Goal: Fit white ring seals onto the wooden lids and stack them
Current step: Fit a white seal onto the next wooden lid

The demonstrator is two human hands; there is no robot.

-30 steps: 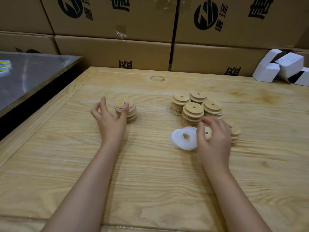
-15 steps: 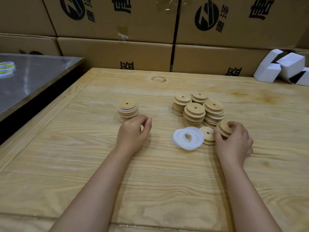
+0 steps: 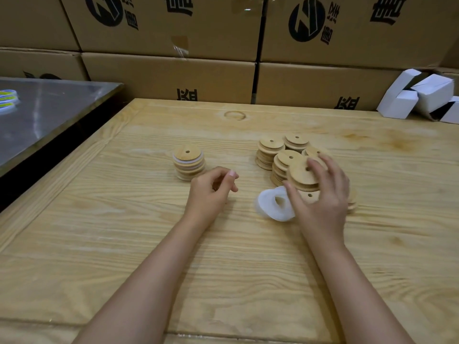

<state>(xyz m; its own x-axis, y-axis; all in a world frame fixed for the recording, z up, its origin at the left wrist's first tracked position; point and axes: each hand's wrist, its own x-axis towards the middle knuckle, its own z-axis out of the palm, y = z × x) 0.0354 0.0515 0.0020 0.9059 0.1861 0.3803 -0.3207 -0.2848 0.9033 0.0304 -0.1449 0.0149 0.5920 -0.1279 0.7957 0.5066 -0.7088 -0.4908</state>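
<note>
Right hand (image 3: 320, 194) gripping a lid (image 3: 301, 176) half hides the lids (image 3: 310, 195) beneath.

Only one camera is used, worn on the person's head. It faces forward and down onto the wooden table (image 3: 104, 256) from close range. The right hand (image 3: 323, 199), gripping a lid (image 3: 301, 176), lies slightly right of centre. The cardboard boxes (image 3: 169, 78) stand well behind the grip, at the top.

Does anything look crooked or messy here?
Yes. The seals lie in a sloppy, overlapping heap, and the lid pinched in the right hand is tilted above the stacks.
</note>
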